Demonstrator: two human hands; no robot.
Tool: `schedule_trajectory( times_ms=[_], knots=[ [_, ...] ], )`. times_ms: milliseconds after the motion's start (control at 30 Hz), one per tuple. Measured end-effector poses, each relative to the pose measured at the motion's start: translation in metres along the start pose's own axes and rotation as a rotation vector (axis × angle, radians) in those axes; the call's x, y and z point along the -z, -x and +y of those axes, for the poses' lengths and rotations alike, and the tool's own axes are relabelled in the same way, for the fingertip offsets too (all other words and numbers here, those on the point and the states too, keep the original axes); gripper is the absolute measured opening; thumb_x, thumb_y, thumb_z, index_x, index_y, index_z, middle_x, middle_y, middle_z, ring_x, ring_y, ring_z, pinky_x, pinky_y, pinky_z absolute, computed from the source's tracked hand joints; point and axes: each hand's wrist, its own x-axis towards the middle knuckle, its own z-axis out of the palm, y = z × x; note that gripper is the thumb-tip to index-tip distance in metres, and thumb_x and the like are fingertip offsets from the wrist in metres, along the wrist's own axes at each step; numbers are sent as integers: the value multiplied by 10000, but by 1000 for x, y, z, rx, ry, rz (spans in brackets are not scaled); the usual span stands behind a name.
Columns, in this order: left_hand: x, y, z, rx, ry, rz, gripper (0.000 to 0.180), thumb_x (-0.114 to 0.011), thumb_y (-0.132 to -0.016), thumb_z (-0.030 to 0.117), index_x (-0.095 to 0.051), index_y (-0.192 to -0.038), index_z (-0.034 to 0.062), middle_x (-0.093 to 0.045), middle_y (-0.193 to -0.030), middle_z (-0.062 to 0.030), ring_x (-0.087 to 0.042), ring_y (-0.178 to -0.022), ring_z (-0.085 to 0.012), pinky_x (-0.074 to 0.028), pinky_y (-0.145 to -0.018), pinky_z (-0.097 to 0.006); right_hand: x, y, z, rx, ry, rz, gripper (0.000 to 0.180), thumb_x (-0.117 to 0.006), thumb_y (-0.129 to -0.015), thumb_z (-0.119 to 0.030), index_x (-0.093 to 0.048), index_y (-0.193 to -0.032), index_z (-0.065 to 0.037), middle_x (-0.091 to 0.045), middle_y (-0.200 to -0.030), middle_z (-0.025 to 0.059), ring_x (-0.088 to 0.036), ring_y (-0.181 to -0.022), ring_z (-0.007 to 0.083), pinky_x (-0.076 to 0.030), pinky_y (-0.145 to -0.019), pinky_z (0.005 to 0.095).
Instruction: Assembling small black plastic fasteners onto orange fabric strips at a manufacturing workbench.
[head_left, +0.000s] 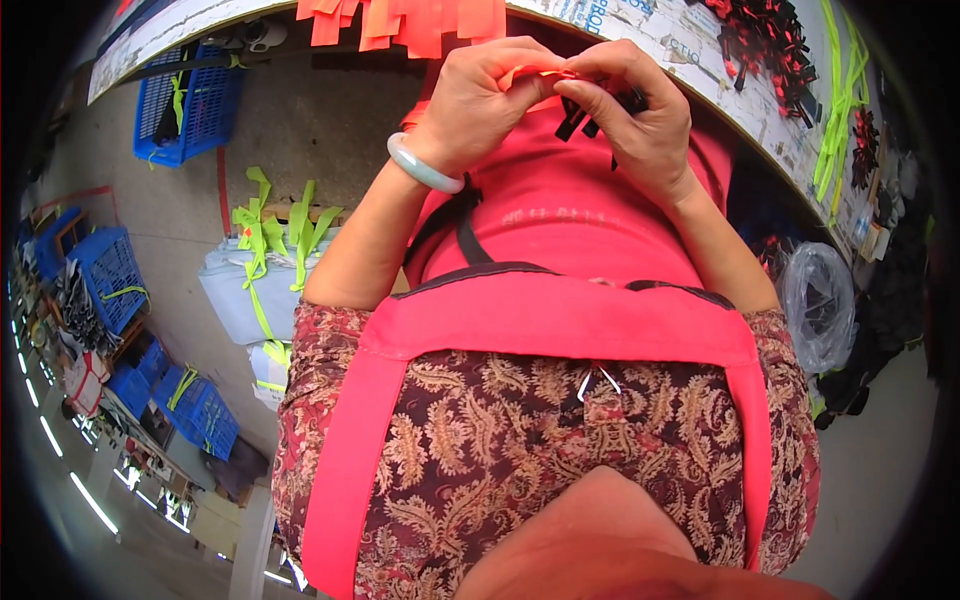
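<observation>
My left hand (485, 105), a pale bangle on its wrist, is closed in a pinch on an orange fabric strip (530, 72). The strip runs across to my right hand (645, 125), whose thumb and finger meet at its other end. Short black strap pieces (572, 120) hang below my right fingers and are partly hidden by them. Both hands are raised over the red apron (560, 235), close to the table edge. Just beyond my left hand, a bunch of orange strips (400, 22) hangs over that edge.
On the worktable (690, 55) lie a heap of black and red pieces (765, 50) and yellow-green strips (840, 110). Tied pale bundles (235, 285) and a blue crate (205, 115) stand to the left. A clear plastic bag (820, 305) is at the right.
</observation>
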Motion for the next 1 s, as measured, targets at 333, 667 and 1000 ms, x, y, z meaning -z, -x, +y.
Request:
schedule_trajectory(
  times_ms=[333, 667, 1000],
  knots=[
    [-6, 6, -5, -1, 137, -6, 180, -605, -844, -64, -666, -1008, -19, -624, -903, -42, -561, -737, -75, -453, -614, -193, -1, -1, -4, 148, 56, 10, 136, -719, -799, -30, -654, -918, -24, -594, -828, 23, -520, -682, 83, -439, -622, 219],
    [-13, 7, -1, 14, 162, 54, 146, -629, -826, -53, -680, -960, -25, -602, -785, -34, -541, -693, -91, -434, -597, -216, -2, 2, 1, 50, -42, 3, 125, -709, -810, -30, -651, -920, -12, -591, -824, 33, -531, -658, 81, -437, -584, 215],
    [-7, 8, -10, 93, 154, -68, 155, -628, -849, -34, -670, -997, -20, -610, -852, -13, -482, -658, -40, -381, -540, -187, 0, 5, 4, 34, 31, -5, 109, -694, -827, -33, -647, -922, -8, -591, -816, 24, -553, -674, 68, -444, -584, 202]
  ],
)
